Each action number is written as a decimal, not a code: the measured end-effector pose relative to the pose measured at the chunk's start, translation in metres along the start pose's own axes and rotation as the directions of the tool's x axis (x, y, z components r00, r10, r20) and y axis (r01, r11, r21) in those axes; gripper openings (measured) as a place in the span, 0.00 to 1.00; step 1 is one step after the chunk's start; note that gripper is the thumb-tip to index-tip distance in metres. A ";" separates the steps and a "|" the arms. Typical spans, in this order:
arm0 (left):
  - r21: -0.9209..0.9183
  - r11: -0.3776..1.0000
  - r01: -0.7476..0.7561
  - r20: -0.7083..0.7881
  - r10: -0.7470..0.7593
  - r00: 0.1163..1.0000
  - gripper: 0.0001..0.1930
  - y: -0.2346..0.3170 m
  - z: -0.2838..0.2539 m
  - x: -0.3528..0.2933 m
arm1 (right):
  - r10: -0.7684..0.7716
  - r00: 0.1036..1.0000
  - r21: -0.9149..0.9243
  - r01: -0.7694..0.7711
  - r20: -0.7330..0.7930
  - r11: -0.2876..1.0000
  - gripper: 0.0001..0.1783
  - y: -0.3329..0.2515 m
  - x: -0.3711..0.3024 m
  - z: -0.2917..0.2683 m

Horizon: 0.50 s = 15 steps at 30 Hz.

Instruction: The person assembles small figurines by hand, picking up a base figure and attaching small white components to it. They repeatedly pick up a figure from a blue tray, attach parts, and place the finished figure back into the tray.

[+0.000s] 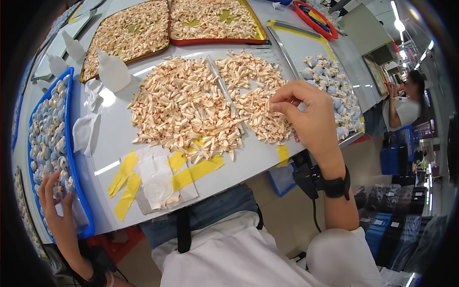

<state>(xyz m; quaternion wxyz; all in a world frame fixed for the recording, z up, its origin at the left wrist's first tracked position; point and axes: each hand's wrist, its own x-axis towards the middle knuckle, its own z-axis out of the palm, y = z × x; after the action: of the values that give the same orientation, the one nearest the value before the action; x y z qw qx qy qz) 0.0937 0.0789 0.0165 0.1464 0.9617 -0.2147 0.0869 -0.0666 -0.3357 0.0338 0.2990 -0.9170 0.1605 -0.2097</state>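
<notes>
My left hand [60, 217] reaches into a blue plastic tray [71, 129] at the left. Its thumb and fingers curl around a small blue-and-white figure [58, 191], among many like it. Over the right side of a pile of small cream pointed pieces with red tips [184, 103], my right hand [308, 112] is closed in a pinch. Whatever sits between thumb and forefinger is too small or hidden to make out. A clear tube-like stick [221, 86] lies across the pile. More blue-and-white figures [334, 91] lie heaped to the right of my right hand.
Two trays of cream pieces, one left [129, 31] and one right [215, 40], stand at the back. White squeeze bottles [113, 72] and crumpled tissue [86, 134] are at left. Yellow tape [198, 172] surrounds a clear round dish [158, 187] near the front edge. Another person [406, 103] sits far right.
</notes>
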 end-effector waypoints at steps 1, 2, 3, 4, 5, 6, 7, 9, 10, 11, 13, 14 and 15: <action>-0.071 0.994 0.081 0.017 -0.080 0.997 0.18 -0.008 -0.001 -0.001 | 0.029 1.000 -0.010 -0.029 -0.010 1.000 0.04 -0.002 0.000 0.000; -0.140 0.977 0.160 0.042 -0.155 0.987 0.17 -0.016 -0.001 -0.002 | 0.046 0.999 0.009 -0.045 -0.018 0.999 0.04 -0.002 0.000 0.000; -0.206 0.949 0.238 0.073 -0.228 0.971 0.17 -0.024 -0.002 -0.003 | 0.062 0.998 0.028 -0.061 -0.026 0.998 0.04 -0.003 -0.001 0.001; -0.193 0.960 0.201 0.043 -0.197 0.979 0.15 -0.029 -0.002 -0.004 | 0.080 0.996 0.047 -0.078 -0.032 0.996 0.04 -0.003 -0.001 0.001; -0.178 0.970 0.165 0.013 -0.165 0.986 0.14 -0.034 -0.002 -0.005 | 0.089 0.995 0.064 -0.086 -0.041 0.994 0.04 -0.003 -0.001 0.001; -0.161 0.978 0.129 -0.016 -0.133 0.991 0.13 -0.037 -0.003 -0.007 | 0.098 0.994 0.083 -0.094 -0.049 0.992 0.04 -0.002 -0.002 0.001; -0.249 0.958 0.146 -0.053 -0.164 0.985 0.13 -0.039 -0.003 -0.009 | 0.108 0.993 0.100 -0.102 -0.053 0.990 0.05 -0.002 -0.002 0.002; -0.416 0.894 0.167 -0.119 -0.235 0.965 0.12 -0.040 -0.006 -0.014 | 0.121 0.991 0.146 -0.112 -0.054 0.983 0.05 0.000 -0.002 0.002; -0.433 0.887 0.159 -0.162 -0.250 0.955 0.13 -0.036 -0.010 -0.017 | 0.126 0.991 0.167 -0.116 -0.050 0.979 0.05 0.001 -0.001 0.003; -0.437 0.888 0.145 -0.190 -0.249 0.950 0.13 -0.028 -0.014 -0.021 | 0.126 0.991 0.170 -0.115 -0.055 0.979 0.05 0.001 -0.001 0.003; -0.458 0.882 0.112 -0.237 -0.243 0.941 0.15 -0.007 -0.015 -0.025 | 0.132 0.989 0.161 -0.119 -0.072 0.980 0.05 0.000 -0.002 -0.001; -0.533 0.836 0.129 -0.240 -0.296 0.925 0.16 0.002 -0.010 -0.027 | 0.158 0.984 0.155 -0.144 -0.084 0.977 0.05 -0.002 -0.002 -0.004; -0.648 0.756 0.096 -0.185 -0.278 0.942 0.16 0.006 -0.012 -0.030 | 0.185 0.978 0.159 -0.168 -0.097 0.973 0.05 -0.006 -0.003 -0.008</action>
<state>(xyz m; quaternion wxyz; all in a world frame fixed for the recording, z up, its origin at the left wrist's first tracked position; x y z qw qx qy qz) 0.0626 0.0888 0.0221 0.4954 0.8525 -0.1109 0.1250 -0.0725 -0.3336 0.0424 0.3754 -0.8609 0.2414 -0.2444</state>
